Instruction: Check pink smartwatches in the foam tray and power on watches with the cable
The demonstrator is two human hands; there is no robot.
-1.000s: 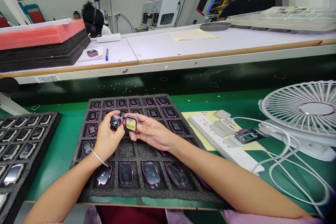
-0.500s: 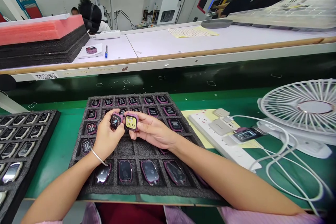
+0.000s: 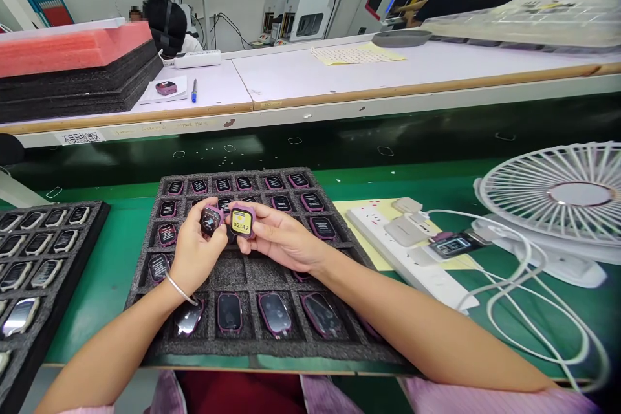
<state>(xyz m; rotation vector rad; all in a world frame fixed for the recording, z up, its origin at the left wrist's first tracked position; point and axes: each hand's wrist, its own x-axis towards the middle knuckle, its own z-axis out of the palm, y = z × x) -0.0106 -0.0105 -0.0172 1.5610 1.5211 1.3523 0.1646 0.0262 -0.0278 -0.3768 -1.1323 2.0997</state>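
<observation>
My left hand [image 3: 196,249] is closed on a purple smartwatch case [image 3: 210,221] with a dark lit dial. Between the fingers and thumb of my right hand [image 3: 284,236] is a second purple smartwatch case [image 3: 242,222], its yellow screen reading 02:42. Both watches are held side by side with their screens up, above a dark foam tray [image 3: 245,272]. Purple watches without straps sit in the tray's compartments, such as a watch [image 3: 229,312] in the front row. My forearms and hands hide part of the tray.
At left lies another foam tray [image 3: 82,259] with pale-cased watches. On the right are a white power strip [image 3: 407,259], coiled white cables [image 3: 533,310] and a fan [image 3: 557,200]. A raised shelf [image 3: 291,87] crosses behind, holding stacked foam [image 3: 72,71], a pen [image 3: 195,90] and another watch [image 3: 166,87].
The view has shifted slightly. Both hands keep hold of the same two watches, in nearly the same pose, and the screens look unchanged.
</observation>
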